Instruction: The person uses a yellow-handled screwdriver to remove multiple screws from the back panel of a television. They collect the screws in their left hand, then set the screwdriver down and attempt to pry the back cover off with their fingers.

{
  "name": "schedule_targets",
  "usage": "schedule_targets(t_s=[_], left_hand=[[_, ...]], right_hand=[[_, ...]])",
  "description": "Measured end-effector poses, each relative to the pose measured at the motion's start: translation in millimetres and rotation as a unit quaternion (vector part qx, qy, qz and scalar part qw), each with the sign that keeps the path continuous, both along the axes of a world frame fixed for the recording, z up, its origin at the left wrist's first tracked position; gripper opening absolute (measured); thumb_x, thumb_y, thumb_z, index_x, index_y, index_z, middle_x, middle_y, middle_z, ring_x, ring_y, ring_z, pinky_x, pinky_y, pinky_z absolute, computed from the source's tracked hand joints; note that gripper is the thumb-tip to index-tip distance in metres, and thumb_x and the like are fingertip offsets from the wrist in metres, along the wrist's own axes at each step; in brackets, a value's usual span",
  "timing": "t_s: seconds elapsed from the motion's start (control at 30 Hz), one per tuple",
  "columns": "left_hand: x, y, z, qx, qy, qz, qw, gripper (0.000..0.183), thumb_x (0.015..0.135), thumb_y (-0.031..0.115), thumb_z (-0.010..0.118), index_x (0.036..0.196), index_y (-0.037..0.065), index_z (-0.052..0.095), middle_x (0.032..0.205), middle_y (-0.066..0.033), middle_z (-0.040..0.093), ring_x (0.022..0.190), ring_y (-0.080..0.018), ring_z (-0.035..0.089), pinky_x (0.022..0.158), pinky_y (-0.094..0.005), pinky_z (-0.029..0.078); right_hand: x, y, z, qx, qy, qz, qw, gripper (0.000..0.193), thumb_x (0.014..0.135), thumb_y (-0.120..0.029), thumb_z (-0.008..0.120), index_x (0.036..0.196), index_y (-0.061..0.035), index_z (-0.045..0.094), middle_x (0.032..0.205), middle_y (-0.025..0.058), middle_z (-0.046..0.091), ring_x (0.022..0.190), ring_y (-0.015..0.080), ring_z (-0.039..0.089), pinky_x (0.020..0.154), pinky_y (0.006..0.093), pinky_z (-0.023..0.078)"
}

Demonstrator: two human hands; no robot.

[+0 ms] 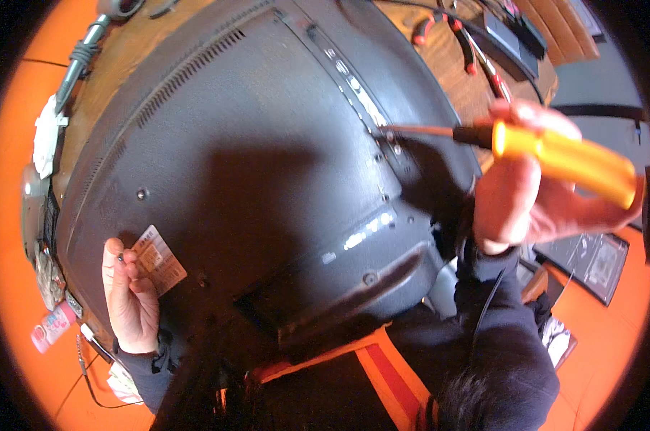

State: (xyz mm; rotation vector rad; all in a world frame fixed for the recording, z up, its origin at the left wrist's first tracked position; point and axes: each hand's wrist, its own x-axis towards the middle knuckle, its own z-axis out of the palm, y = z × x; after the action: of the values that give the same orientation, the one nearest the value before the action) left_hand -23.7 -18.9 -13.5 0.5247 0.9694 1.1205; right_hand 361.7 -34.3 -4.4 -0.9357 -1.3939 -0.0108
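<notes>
A large dark grey back panel of a flat screen [253, 165] lies face down on a wooden table. My right hand [519, 194] grips a screwdriver [555, 151] with an orange handle, its thin shaft reaching left to a screw point on the panel near the connector strip. My left hand [127, 294] rests on the panel's left edge, pinching a small dark screw between finger and thumb, next to a pale sticker [158, 258]. Dark sleeves cover both forearms.
Red-handled pliers [468, 43] and a black device lie on the wooden table [123, 50] beyond the panel. A grey tool with a coiled cord [80, 57] sits at the far left. A pink bottle [52, 327] and a framed dark board [591, 262] lie on the orange floor.
</notes>
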Motion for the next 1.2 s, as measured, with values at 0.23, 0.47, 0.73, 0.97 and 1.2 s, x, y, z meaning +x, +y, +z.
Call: schedule_targets(t_s=[0.23,0.47,0.73,0.97,1.2], left_hand=[[19.9,1.3,9.5,-0.026,0.03,-0.019,0.999,0.012,0.091,0.01,0.049,0.102,0.005,0.05,0.085,-0.0032,0.062,0.07,-0.0042,0.061,0.056,-0.0124,0.051],[28.2,1.3,14.5,-0.022,0.03,-0.011,0.999,0.016,0.094,0.024,0.045,0.089,0.009,0.046,0.069,0.0004,0.052,0.053,-0.0039,0.05,0.047,-0.0132,0.042],[29.0,2.0,14.2,-0.01,0.057,-0.036,0.998,0.017,0.094,0.025,0.045,0.089,0.009,0.044,0.068,-0.0001,0.05,0.052,-0.0051,0.046,0.047,-0.0142,0.04],[31.3,2.3,17.0,-0.009,0.034,-0.051,0.998,0.014,0.093,0.022,0.047,0.092,0.008,0.045,0.073,-0.0009,0.052,0.058,-0.0065,0.051,0.053,-0.0157,0.044],[33.9,3.0,19.9,-0.014,0.035,-0.057,0.998,0.018,0.094,0.025,0.043,0.085,0.009,0.043,0.069,-0.0012,0.046,0.056,-0.0093,0.045,0.05,-0.0186,0.039]], right_hand=[[-11.6,1.0,-0.3,0.02,0.016,-0.012,1.0,0.075,0.083,-0.009,0.058,0.138,-0.0279,0.01,0.084,0.0184,0.056,0.068,0.0246,0.057,0.059,0.0358,0.051],[-7.5,-1.4,-2.3,0.007,0.006,-0.008,1.0,0.075,0.084,-0.009,0.058,0.138,-0.0269,0.009,0.085,0.0185,0.055,0.07,0.0242,0.057,0.06,0.0359,0.052],[-7.9,-2.8,-3.8,-0.006,0.04,-0.002,0.999,0.088,0.08,-0.006,0.06,0.137,-0.03,-0.003,0.087,0.0227,0.056,0.069,0.0281,0.058,0.056,0.0387,0.054],[-6.9,-1.5,-3.3,0.003,-0.001,-0.008,1.0,0.076,0.083,-0.008,0.058,0.138,-0.0264,0.009,0.084,0.0184,0.055,0.07,0.0238,0.057,0.062,0.0363,0.052],[-9.3,-1.1,-2.5,-0.001,0.0,-0.008,1.0,0.076,0.082,-0.008,0.059,0.137,-0.0256,0.01,0.084,0.0182,0.056,0.07,0.0237,0.057,0.063,0.0363,0.052]])
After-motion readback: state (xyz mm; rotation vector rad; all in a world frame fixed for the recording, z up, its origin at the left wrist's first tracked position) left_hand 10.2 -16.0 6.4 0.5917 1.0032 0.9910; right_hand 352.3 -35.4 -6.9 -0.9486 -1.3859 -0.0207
